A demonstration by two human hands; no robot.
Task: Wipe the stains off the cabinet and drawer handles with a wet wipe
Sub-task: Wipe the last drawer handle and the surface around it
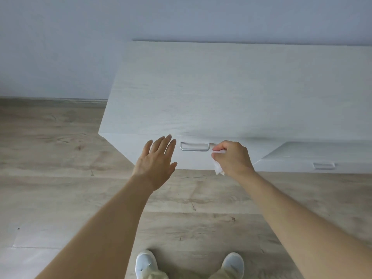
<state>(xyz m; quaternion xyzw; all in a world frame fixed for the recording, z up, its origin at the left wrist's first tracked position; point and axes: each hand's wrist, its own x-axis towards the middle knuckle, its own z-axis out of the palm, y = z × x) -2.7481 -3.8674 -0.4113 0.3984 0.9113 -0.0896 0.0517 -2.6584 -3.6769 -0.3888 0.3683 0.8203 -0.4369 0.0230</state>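
Observation:
A white cabinet (201, 97) stands in front of me, seen from above. A silver handle (194, 147) sits on its top drawer front. My right hand (231, 158) pinches a crumpled white wet wipe (218, 165) and holds it against the right end of that handle. Just left of the handle, my left hand (157, 158) is held out with straight fingers against the drawer front, holding nothing. A second silver handle (324, 165) shows on a lower drawer that juts out at the right.
Wood-look floor (60, 158) spreads left of and below the cabinet. A pale wall (80, 37) rises behind. My two white shoes (146, 264) stand close to the cabinet at the bottom edge.

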